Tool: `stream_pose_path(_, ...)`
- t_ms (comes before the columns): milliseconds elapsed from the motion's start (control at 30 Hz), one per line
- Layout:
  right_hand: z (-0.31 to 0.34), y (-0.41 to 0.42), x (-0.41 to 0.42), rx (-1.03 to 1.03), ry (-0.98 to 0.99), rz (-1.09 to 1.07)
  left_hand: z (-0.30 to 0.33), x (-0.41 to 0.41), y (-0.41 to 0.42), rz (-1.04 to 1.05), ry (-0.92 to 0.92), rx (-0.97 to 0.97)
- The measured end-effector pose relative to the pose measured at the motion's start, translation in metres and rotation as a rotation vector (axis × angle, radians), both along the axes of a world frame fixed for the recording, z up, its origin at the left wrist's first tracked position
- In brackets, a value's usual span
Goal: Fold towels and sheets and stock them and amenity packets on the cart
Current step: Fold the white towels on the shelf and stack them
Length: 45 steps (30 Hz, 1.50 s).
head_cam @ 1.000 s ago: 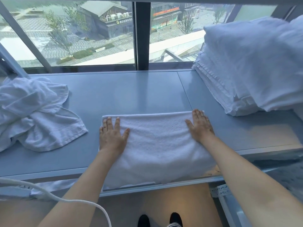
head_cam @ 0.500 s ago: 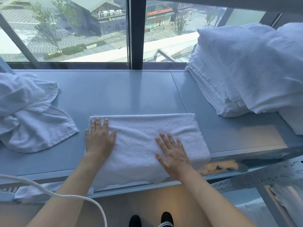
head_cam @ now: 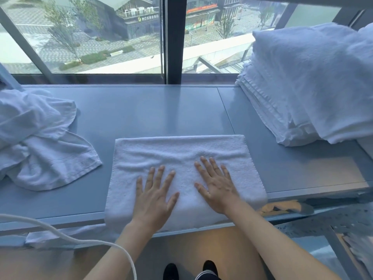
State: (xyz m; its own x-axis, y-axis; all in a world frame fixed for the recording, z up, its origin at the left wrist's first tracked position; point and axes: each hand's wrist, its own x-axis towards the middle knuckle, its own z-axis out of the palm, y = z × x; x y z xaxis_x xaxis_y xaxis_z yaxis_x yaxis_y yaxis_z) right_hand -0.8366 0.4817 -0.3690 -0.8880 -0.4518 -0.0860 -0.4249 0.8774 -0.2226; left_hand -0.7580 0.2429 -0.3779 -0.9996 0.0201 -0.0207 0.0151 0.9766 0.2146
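A white towel (head_cam: 181, 152), folded into a rectangle, lies flat on the grey-blue window ledge (head_cam: 151, 112), its near edge hanging over the front rim. My left hand (head_cam: 154, 196) presses flat on the towel's near middle, fingers spread. My right hand (head_cam: 217, 187) lies flat beside it, palm down, fingers straight. The two hands are close together, thumbs almost facing.
A crumpled white cloth (head_cam: 38, 142) lies in a heap on the ledge at left. A tall stack of folded white towels (head_cam: 306, 83) fills the right end. A white cable (head_cam: 66, 237) curves across the lower left. The window (head_cam: 101, 33) backs the ledge.
Both hands have slid inward over the towel: the left from its left end toward the middle, the right from the right end toward the middle.
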Motion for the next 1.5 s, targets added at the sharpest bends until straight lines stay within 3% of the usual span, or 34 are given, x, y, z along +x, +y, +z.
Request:
stream_pose_path(400,0.017,-0.032,-0.127,0.049,-0.031,-0.001,0.005,-0.128,-0.020,0.069,-0.046,0.048)
stream_pose_path(633,0.021,-0.026,-0.059,-0.176,-0.043,-0.024,0.003,-0.132,-0.025,0.053,-0.020,0.065)
stream_pose_path(833,0.007,0.023,0.010,-0.017,-0.022,0.007,0.000,-0.134,-0.029,0.032,0.000,0.058)
stream_pose_path(1067,0.008,0.022,0.013,0.030,-0.002,-0.016,0.026,-0.108,-0.005,0.016,0.003,-0.008)
stream_pose_path(1200,0.007,0.023,0.014,0.041,0.004,-0.013,0.021,-0.025,0.029,-0.046,0.033,0.052)
stream_pose_path(1333,0.004,0.022,0.014,0.032,-0.003,-0.019,0.000,0.036,0.020,0.085,0.006,-0.003)
stream_pose_path(1500,0.004,0.019,0.000,-0.001,-0.020,-0.016,-0.006,0.020,0.008,0.126,-0.033,-0.013)
